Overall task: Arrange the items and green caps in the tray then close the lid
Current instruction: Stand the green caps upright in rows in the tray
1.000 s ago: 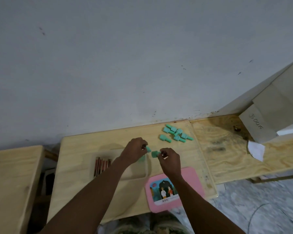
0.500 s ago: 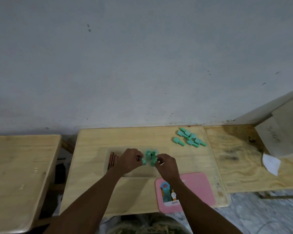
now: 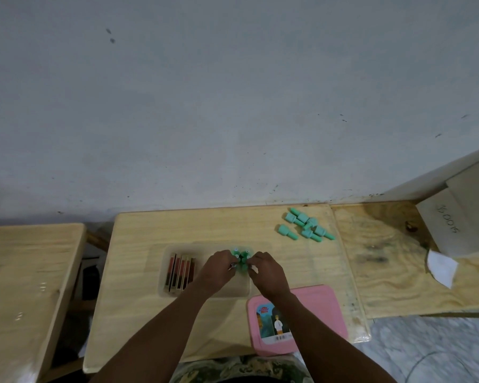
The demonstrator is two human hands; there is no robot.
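A clear tray lies in the middle of the light wooden table. Several brown and red stick-shaped items lie side by side in its left part. A cluster of green caps stands in the tray's far right part. My left hand and my right hand meet at this cluster, fingers curled and pinching the caps from both sides. More green caps lie loose in a heap at the table's far right. The pink lid rests flat at the near right, picture side up.
A second wooden table stands to the left across a gap. A plywood board adjoins on the right, bearing a cardboard box and a scrap of white paper. A grey wall rises right behind the tables.
Both hands carried green caps down into the tray and now press together around the cluster there. The camera view shifted, so the table sits lower and more to the right.
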